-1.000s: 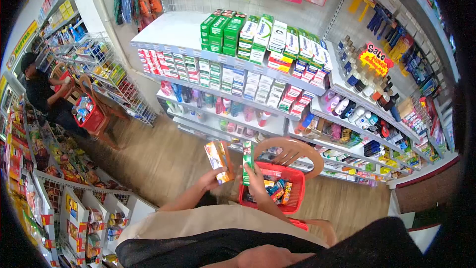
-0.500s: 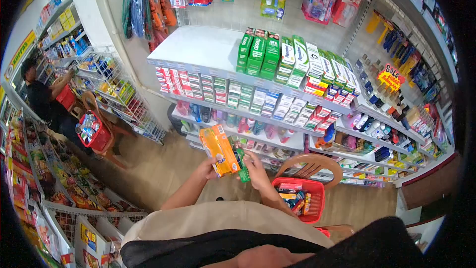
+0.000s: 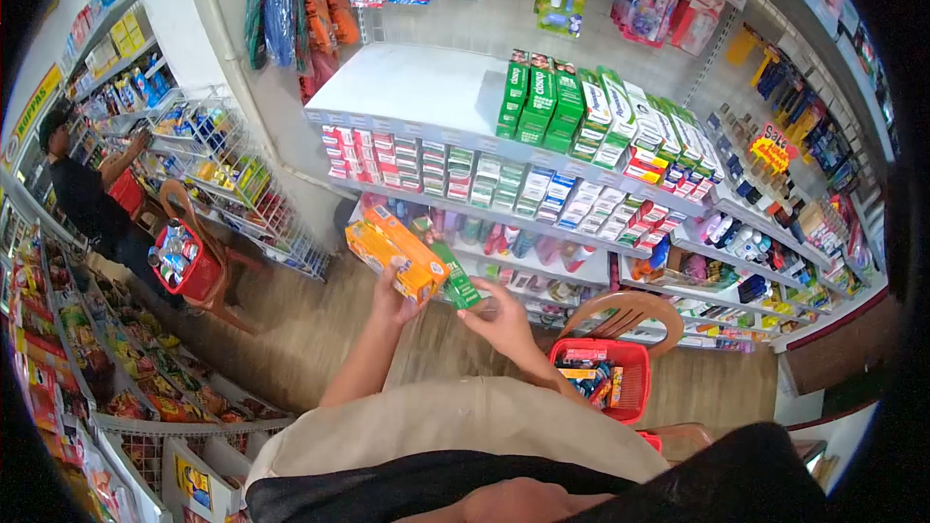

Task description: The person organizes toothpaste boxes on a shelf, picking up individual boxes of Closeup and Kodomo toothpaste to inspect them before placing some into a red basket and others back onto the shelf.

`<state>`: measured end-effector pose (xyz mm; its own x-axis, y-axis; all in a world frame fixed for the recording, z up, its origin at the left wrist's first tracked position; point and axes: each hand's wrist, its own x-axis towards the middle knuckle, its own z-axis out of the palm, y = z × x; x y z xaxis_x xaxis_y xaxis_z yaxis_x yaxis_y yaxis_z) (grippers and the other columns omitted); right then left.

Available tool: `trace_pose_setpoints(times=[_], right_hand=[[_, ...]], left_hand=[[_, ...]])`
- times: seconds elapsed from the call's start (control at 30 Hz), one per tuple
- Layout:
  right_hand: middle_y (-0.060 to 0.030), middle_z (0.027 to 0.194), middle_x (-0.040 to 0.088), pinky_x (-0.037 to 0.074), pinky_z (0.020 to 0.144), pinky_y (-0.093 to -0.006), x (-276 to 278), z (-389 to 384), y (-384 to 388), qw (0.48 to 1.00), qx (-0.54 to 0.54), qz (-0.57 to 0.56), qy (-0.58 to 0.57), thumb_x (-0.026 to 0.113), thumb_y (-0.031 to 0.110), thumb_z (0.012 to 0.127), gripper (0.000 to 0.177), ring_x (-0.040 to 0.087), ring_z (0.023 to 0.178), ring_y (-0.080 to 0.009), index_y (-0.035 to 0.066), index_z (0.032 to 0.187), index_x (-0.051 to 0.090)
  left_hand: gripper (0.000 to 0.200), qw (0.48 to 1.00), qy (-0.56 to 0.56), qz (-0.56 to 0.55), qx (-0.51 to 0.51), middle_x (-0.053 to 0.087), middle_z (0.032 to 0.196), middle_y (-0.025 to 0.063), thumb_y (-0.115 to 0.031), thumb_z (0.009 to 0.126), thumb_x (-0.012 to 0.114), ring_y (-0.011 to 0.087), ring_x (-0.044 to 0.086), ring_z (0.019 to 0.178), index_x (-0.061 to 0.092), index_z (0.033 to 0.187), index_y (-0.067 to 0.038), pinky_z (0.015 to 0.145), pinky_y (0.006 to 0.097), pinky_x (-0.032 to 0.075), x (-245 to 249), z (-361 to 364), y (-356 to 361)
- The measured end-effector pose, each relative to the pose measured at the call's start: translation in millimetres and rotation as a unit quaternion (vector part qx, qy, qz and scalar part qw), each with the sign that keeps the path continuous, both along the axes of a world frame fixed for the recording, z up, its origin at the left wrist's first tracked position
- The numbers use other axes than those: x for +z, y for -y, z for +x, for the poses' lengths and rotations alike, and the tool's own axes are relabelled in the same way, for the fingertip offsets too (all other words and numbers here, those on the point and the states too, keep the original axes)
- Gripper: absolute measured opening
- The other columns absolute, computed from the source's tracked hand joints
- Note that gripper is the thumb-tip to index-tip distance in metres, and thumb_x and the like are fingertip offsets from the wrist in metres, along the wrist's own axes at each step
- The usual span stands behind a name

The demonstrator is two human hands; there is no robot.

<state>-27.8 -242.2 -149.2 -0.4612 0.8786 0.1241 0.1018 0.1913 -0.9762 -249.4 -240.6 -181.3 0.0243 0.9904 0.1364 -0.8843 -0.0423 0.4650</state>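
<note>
In front of the toothpaste shelving, centre of view: left hand, fingers wrapped round the lower end of the orange boxes, apparently two stacked together, held tilted with the far end toward the shelves. Right hand, just beside, pinching the near end of one green box, which lies against the orange boxes; how many fingers grip it is unclear. Below right: red basket, holding assorted small packs, set on a wooden chair. Far left: another person in dark clothing, arm raised to a wire rack; second red basket on a chair close by.
</note>
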Motion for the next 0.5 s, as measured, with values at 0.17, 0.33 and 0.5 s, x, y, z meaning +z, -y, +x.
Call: trace_pose_setpoints(times=[0.17,0.33,0.5], right_hand=[[-0.016,0.122,0.06,0.057,0.073,-0.0262,8.6,-11.8,-0.3,0.994,-0.016,0.11,-0.006,0.079,0.004,0.08,0.056,0.068,0.09,-0.0141,0.003,0.131,0.057],[-0.0141,0.122,0.062,0.059,0.074,-0.0285,6.1,-16.1,-1.5,0.985,-0.015,0.169,0.009,0.081,0.006,0.078,0.054,0.067,0.097,-0.0193,0.008,0.128,0.063],[-0.0174,0.126,0.063,0.057,0.08,-0.0317,9.1,-13.3,4.9,0.973,-0.004,0.22,0.071,0.079,0.009,0.078,0.052,0.066,0.103,-0.0233,0.009,0.128,0.064]], left_hand=[[0.075,0.998,0.052,0.019,0.028,0.057,0.133,0.0087,-0.047,0.081,0.073,0.0291,0.055,0.124,0.043,0.141,-0.013,0.106,0.0513,0.044,10.4,3.6,-0.3],[0.077,0.998,0.037,0.044,0.01,0.053,0.138,0.0078,-0.046,0.082,0.074,0.0266,0.051,0.128,0.041,0.143,-0.013,0.109,0.05,0.04,12.4,2.0,1.6],[0.08,0.999,0.007,0.032,0.009,0.054,0.139,0.0093,-0.051,0.08,0.073,0.0294,0.051,0.129,0.042,0.144,-0.014,0.109,0.0529,0.04,1.3,-4.9,7.9]])
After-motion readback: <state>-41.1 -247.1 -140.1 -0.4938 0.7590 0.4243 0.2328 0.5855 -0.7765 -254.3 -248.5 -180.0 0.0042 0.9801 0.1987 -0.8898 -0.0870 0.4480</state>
